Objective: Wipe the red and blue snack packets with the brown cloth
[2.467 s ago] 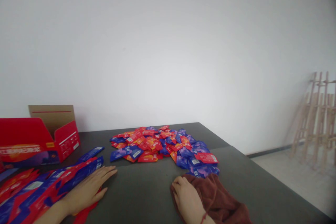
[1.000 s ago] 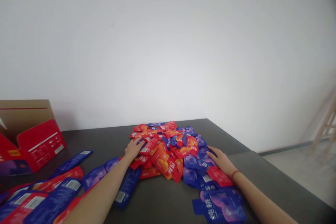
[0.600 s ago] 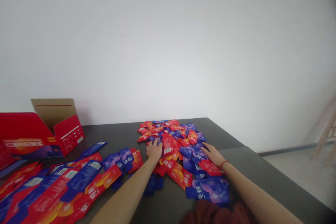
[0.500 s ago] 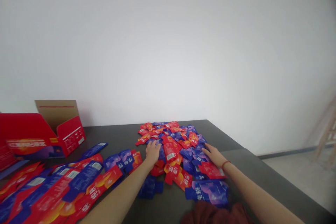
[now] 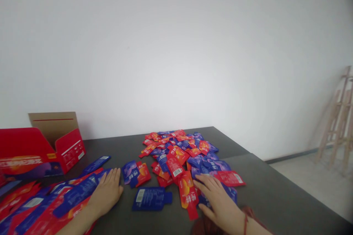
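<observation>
Red and blue sachets with narrow necks lie in a loose heap [image 5: 176,152] on the dark table [image 5: 182,222]. My right hand [image 5: 217,200] rests over the near right edge of this heap, fingers spread, touching a red-orange sachet [image 5: 186,189] and the blue ones under it. At the left, my left hand [image 5: 107,192] lies flat with outstretched fingers on a second pile of overlapping sachets [image 5: 79,191]. Between the hands a blue sachet [image 5: 150,199] lies barcode up. A blue and a red-orange sachet [image 5: 143,173] overlap just behind it.
A red carton [image 5: 70,150] with its brown flap raised stands at the back left. Behind the table rises a white wall [image 5: 176,51]. The table's right edge drops to a pale floor, where a wooden easel [image 5: 338,125] leans.
My left hand has moved from the heap left onto the other pile. My right hand has come nearer to me. Sachets at the heap's near side have shifted, some toward me.
</observation>
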Demonstrator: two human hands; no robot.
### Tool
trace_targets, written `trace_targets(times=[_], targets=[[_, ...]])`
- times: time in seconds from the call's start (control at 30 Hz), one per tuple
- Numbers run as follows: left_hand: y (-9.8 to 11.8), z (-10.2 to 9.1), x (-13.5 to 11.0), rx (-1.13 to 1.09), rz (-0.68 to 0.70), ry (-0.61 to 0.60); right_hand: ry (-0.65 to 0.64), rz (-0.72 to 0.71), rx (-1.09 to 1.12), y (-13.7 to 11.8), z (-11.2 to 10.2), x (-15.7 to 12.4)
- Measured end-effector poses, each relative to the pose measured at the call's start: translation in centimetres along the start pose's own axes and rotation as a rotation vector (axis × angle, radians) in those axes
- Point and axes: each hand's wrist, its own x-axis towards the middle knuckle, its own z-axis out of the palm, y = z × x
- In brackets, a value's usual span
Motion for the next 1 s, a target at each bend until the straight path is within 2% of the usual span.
trace_targets(times=[0.1, 0.17, 0.27, 0.37, 0.5, 0.67, 0.77, 0.8, 0.87, 0.93, 1.0], targets=[[-2.1, -1.0, 0.3, -0.056, -0.029, -0.081, 0.114, 0.118, -0.015, 4.3, 0.0, 0.3], [-2.1, -1.6, 1.4, -0.159, -0.093, -0.089, 0.216, 0.245, 0.011, 8.3, -0.6, 0.9], [0.2, -2.1, 4.2, -0.273, -0.155, -0.06, 0.328, 0.508, 0.061, 13.7, -1.5, 2.4], [4.1, -1.9, 7.2, -0.381, -0.186, -0.077, 0.327, 0.6, 0.083, 16.3, -1.2, 3.9], [10.1, -1.5, 9.0, -0.525, -0.145, -0.027, 0.292, 0.593, 0.106, 15.6, 1.6, 5.7], [18.1, -1.6, 8.8, -0.693, -0.113, 0.032, 0.28, 0.483, 0.108, 12.5, 4.8, 8.2], [20.6, -2.2, 8.3, -0.767, -0.072, 0.04, 0.271, 0.399, 0.13, 11.6, 5.0, 9.0], [20.6, -2.5, 8.3, -0.785, -0.047, 0.042, 0.269, 0.376, 0.14, 11.7, 4.7, 9.1], [19.1, -3.2, 9.1, -0.808, 0.005, 0.059, 0.271, 0.346, 0.158, 12.6, 3.5, 9.2], [16.1, -4.1, 11.2, -0.812, 0.011, 0.094, 0.287, 0.348, 0.165, 14.5, 1.8, 9.4], [12.4, -4.9, 14.2, -0.808, -0.041, 0.151, 0.324, 0.38, 0.157, 16.9, -0.1, 10.0]])
